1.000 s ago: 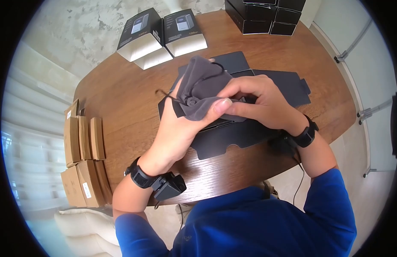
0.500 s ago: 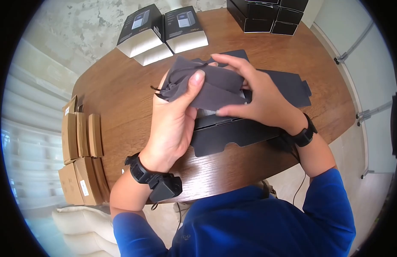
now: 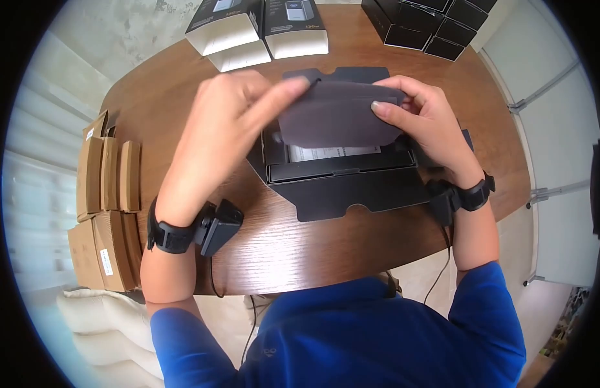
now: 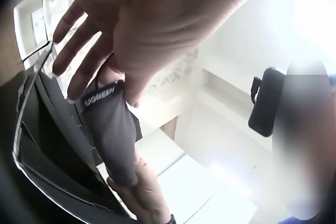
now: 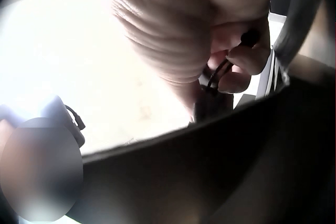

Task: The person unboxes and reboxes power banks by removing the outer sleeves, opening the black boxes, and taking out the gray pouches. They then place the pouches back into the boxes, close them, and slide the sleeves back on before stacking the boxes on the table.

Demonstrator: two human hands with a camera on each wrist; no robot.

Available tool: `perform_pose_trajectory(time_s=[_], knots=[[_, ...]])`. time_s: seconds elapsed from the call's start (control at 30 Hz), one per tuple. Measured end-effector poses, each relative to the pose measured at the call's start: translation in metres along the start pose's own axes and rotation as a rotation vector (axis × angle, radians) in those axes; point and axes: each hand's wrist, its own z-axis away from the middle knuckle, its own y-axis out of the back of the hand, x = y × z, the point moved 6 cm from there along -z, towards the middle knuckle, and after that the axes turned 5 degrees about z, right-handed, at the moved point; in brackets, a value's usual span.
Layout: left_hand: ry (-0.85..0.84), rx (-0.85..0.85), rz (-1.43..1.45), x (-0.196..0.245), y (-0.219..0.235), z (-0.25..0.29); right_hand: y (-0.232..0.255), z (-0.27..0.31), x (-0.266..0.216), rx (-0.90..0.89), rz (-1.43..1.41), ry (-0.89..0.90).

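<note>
A dark grey fabric drawstring pouch [image 3: 342, 119] is held stretched sideways over an open black box [image 3: 342, 171]. At its left end, the thumb and a finger of my left hand [image 3: 225, 119] pinch the fabric; in the left wrist view a "UGREEN" label [image 4: 100, 96] shows just below those fingertips, with the other fingers spread. My right hand [image 3: 436, 126] grips the opposite end, thumb on the near face. In the right wrist view, a black cord [image 5: 223, 71] with a toggle runs by the right fingers. Inside the box lies a white printed item [image 3: 332, 153], partly covered by the pouch.
Black sleeves with white insides [image 3: 297, 39] stand at the back of the wooden table [image 3: 242, 255]. Black boxes [image 3: 410, 37] are stacked at the back right. Brown cardboard boxes [image 3: 106, 174] line the left edge. Cables hang from both wrist cameras [image 3: 222, 226].
The pouch, bunched up in the left palm earlier, is now spread between both hands. The left hand has moved up and left to its corner; the right grips the other end. More of the box shows.
</note>
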Motion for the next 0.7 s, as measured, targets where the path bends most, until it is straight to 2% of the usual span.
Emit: perform_pose_trajectory(time_s=[0.03, 0.07, 0.1, 0.17, 0.3, 0.47, 0.57, 0.63, 0.7], knots=[[-0.034, 0.123, -0.064, 0.001, 0.008, 0.0, 0.001, -0.002, 0.001, 0.014, 0.046, 0.078], [-0.067, 0.245, -0.129, 0.002, 0.015, 0.002, 0.001, -0.002, 0.004, 0.009, 0.049, 0.077], [-0.064, 0.247, -0.125, 0.002, 0.016, 0.003, 0.003, -0.003, 0.003, 0.041, 0.141, 0.13], [-0.43, 0.365, -0.303, 0.025, 0.02, 0.011, 0.003, -0.003, 0.0, 0.069, 0.233, 0.183], [-0.531, 0.22, -0.312, 0.039, 0.003, 0.018, -0.006, 0.0, -0.011, 0.061, 0.131, 0.277], [-0.413, 0.058, -0.331, 0.024, -0.015, 0.016, -0.008, -0.002, -0.009, 0.052, 0.05, 0.307], [-0.363, -0.012, -0.366, 0.017, -0.022, 0.013, -0.009, -0.001, -0.012, 0.052, 0.141, 0.378], [-0.451, -0.079, -0.54, 0.018, -0.032, 0.015, -0.013, 0.002, -0.021, 0.017, 0.397, 0.499], [-0.503, -0.099, -0.532, 0.014, -0.037, 0.018, -0.016, 0.002, -0.019, -0.004, 0.445, 0.512]])
